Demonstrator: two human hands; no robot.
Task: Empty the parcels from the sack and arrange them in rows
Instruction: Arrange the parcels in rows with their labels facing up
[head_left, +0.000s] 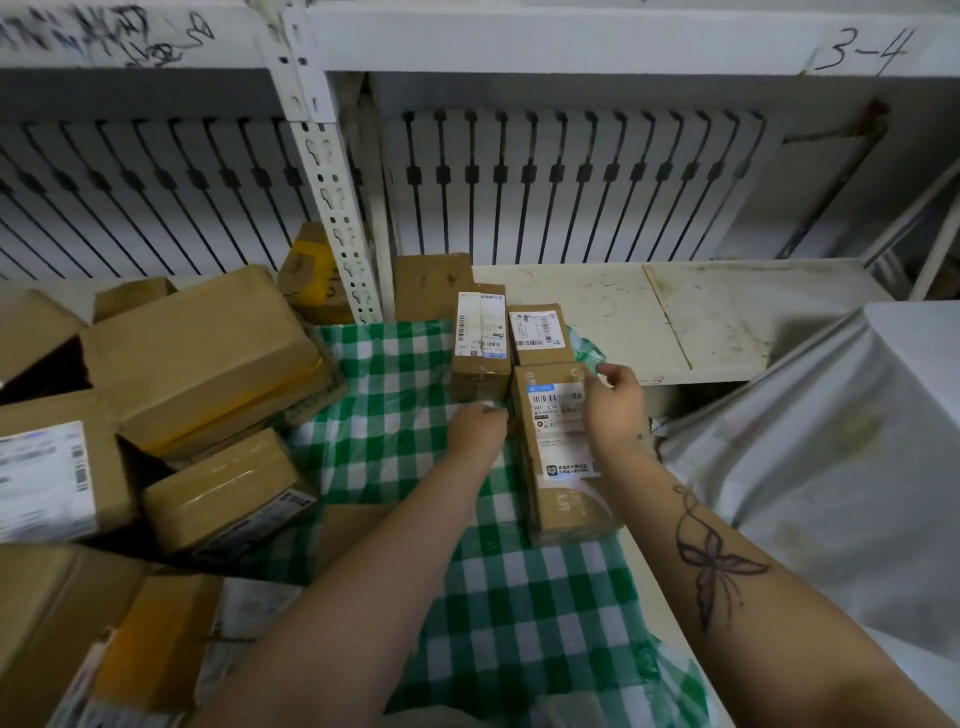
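A green-and-white checked sack (395, 405) lies flat over the shelf, with cardboard parcels on it. My left hand (475, 428) pinches the sack's edge between two parcels. My right hand (613, 402) pinches the sack's torn green rim at the far right, resting over a long labelled parcel (563, 467). Beyond it stand two smaller labelled parcels (480, 343), (537, 335) side by side, and a plain one (431, 286) behind them.
A heap of cardboard parcels (202, 358) fills the left side, some with yellow tape. A white upright post (332, 208) rises behind them. Bare white shelf board (701, 312) runs to the right. A grey-white sack (831, 457) bulges at the right.
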